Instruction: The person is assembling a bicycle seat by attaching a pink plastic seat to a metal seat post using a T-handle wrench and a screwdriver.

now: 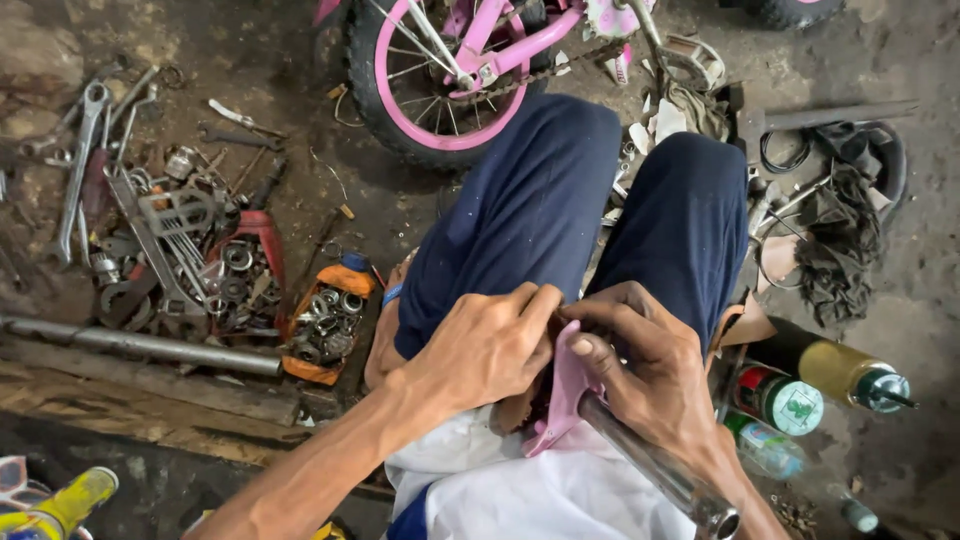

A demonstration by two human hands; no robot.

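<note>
Down in the lap, the left hand (487,345) curls its fingers onto the top of a pink plastic bracket (560,395). From that bracket a shiny steel tube (660,470) runs down-right. The right hand (640,365) wraps the tube's upper end, thumb pressing the bracket. Spray cans (800,390) crowd the right; the knees leave little room ahead.

The person wore dark navy trousers (560,200), plain and unpatterned, with a few pale specks on the cloth over the thighs. Nearer the camera a white shirt (560,490) covered the lap and belly, with a patch of blue cloth at its lower left edge. Both forearms were bare, without sleeves. The left hand (490,345) and the right hand (640,360) had no gloves, rings or watch, and the right thumbnail was short.
</note>
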